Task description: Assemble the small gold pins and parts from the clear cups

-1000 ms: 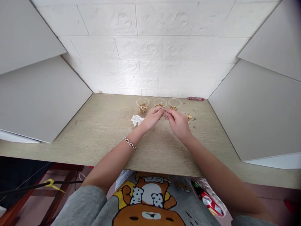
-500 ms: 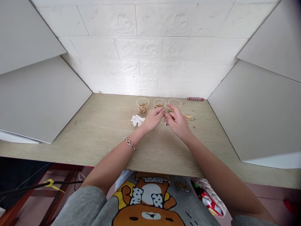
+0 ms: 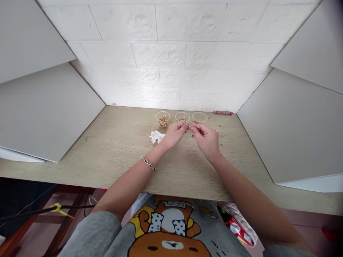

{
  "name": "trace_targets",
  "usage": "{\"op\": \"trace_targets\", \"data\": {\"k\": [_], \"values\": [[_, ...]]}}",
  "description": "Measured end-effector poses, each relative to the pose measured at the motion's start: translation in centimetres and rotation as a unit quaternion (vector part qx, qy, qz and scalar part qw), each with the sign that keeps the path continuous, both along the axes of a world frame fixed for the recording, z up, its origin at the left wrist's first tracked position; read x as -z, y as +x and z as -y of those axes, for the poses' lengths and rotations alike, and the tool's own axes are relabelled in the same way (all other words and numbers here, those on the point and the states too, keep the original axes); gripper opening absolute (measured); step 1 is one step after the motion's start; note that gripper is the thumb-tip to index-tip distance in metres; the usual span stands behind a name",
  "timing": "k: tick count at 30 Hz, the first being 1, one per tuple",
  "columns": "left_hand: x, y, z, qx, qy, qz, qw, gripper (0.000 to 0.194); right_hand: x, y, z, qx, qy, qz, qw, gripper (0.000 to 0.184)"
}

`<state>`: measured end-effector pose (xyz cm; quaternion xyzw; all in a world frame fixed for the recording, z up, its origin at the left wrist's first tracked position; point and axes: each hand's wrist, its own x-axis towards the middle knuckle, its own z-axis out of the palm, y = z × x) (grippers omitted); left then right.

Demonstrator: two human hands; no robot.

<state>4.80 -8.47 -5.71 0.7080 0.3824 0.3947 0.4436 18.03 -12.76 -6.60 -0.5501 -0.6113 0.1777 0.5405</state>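
Observation:
My left hand (image 3: 175, 134) is closed in a pinch, its fingertips meeting those of my right hand (image 3: 207, 139) over the middle of the table. Between them a thin gold-coloured stick (image 3: 190, 126) bridges the small gap; its exact kind is too small to tell. Just behind my fingers stand three clear plastic cups. The left cup (image 3: 162, 121) and the middle cup (image 3: 182, 117) hold many gold-coloured bits. My right hand partly covers the right cup (image 3: 199, 117), where some gold bits also show. A crumpled white tissue (image 3: 156, 136) lies beside my left wrist.
A red patterned tube (image 3: 223, 112) lies against the white brick-pattern wall (image 3: 171, 53). Small scraps (image 3: 221, 144) are scattered right of my right hand. Grey panels (image 3: 40, 110) flank the wooden table (image 3: 177, 175) on both sides. Brown specks dot the wood near the tissue.
My right hand has turned and its raised index finger has come down into a pinch. The hand now covers the pile of thin sticks at its right. My left hand is almost still.

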Motion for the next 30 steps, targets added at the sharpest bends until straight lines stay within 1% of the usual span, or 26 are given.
{"op": "trace_targets", "data": {"k": [3,7,10,12,16,22,25,30], "values": [[0.24,-0.01,-0.24,0.014,-0.032,0.034,0.999,0.028,0.26,0.24,-0.33,0.006,-0.005,-0.038,0.999,0.023],[0.40,0.05,-0.18,0.034,-0.055,0.060,0.996,0.025,0.37,0.32,-0.58,-0.013,-0.026,-0.069,0.997,0.021],[0.24,0.12,0.05,0.045,-0.066,0.061,0.995,0.025,0.21,0.20,-0.51,-0.024,-0.040,-0.084,0.995,0.020],[0.05,0.16,0.21,0.041,-0.069,0.052,0.995,0.023,0.08,0.11,-0.42,-0.029,-0.045,-0.089,0.995,0.019],[-0.28,0.19,0.46,0.031,-0.068,0.047,0.996,0.020,-0.03,0.07,-0.35,-0.042,-0.057,-0.094,0.993,0.019],[-0.30,-0.09,0.37,0.055,-0.061,0.043,0.996,0.024,0.03,0.28,-0.47,-0.053,-0.071,-0.099,0.991,0.019],[-0.21,-0.22,0.10,0.061,-0.048,0.022,0.997,0.025,0.07,0.39,-0.51,-0.050,-0.078,-0.097,0.991,0.018],[-0.22,-0.24,-0.12,0.046,-0.023,-0.019,0.998,0.026,0.05,0.31,-0.39,-0.033,-0.071,-0.087,0.993,0.017]]}}
